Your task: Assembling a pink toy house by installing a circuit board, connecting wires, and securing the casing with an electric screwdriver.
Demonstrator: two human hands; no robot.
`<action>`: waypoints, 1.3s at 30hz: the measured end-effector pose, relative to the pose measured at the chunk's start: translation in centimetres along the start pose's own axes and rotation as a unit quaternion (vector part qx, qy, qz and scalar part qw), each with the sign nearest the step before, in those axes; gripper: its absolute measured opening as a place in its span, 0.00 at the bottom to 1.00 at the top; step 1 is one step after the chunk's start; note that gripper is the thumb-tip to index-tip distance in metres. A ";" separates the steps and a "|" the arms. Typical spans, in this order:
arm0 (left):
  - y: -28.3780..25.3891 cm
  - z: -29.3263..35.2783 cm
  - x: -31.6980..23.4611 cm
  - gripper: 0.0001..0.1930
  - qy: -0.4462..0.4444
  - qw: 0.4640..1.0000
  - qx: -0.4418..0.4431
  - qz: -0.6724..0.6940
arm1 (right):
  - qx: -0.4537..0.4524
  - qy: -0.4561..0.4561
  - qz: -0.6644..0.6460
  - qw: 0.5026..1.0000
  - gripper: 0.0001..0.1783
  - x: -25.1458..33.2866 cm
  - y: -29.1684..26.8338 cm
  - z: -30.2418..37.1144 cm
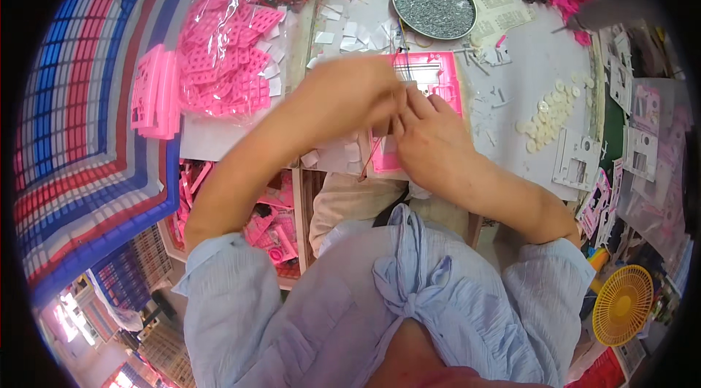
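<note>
In front of my body, a pink plastic casing (pixel 456 85) lies on the work table, with a pale inner part and thin wires showing. My left hand (pixel 376 96) reaches over it from the left, blurred, its fingers curled inward against the other hand. Over the casing's middle, my right hand (pixel 432 132) is bent with its fingertips drawn together. Whatever the fingers of either hand pinch is hidden. Red wires (pixel 371 153) hang out at the casing's near left edge, beneath the hands.
A clear bag of pink parts (pixel 219 52) and stacked pink panels (pixel 155 92) are at left. Beyond the casing stands a round metal dish (pixel 395 2) of small metal pieces. White round pieces (pixel 548 114) and a grey thin-tipped tool (pixel 606 12) are at right.
</note>
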State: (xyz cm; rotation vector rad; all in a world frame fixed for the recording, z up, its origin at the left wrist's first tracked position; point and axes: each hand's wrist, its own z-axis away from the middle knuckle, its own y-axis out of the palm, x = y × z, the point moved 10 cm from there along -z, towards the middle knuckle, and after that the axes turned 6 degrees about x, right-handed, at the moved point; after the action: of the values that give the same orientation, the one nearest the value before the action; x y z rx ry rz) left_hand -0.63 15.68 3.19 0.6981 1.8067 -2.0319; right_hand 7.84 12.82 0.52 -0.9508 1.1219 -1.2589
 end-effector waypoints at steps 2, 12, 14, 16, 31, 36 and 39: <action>-2.8 -5.1 1.9 0.08 0.035 0.987 -0.141 -0.072 | 0.029 0.003 -0.001 1.000 0.32 0.4 0.0 -0.3; 0.7 -16.8 5.2 0.09 0.051 0.951 -0.065 -0.299 | -0.053 0.012 -0.065 0.996 0.30 -0.4 -0.2 0.2; -0.3 -16.3 5.2 0.11 0.053 0.946 -0.131 -0.291 | -0.074 -0.003 -0.134 0.988 0.28 -1.1 -0.6 0.4; 0.4 -17.7 5.7 0.11 0.024 0.961 -0.077 -0.263 | -0.077 -0.019 -0.232 0.969 0.26 -4.0 -2.3 0.8; 0.0 -0.3 -1.6 0.03 0.083 0.974 -0.204 0.047 | -0.321 -0.046 -0.682 0.656 0.29 -24.1 -9.4 0.7; 1.4 2.3 -1.5 0.04 0.045 0.972 -0.209 0.096 | -0.348 -0.195 -0.783 0.477 0.23 -13.8 -8.6 1.3; 1.3 2.4 -1.8 0.05 0.055 0.964 -0.234 0.115 | -0.364 -0.220 -0.800 0.422 0.19 -11.5 -9.5 2.6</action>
State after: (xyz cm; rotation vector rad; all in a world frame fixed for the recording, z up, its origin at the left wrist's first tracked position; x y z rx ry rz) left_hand 1.21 13.04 3.34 0.8367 2.0528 -1.3687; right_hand 8.61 23.22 11.50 -3.2539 -0.1933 -1.5473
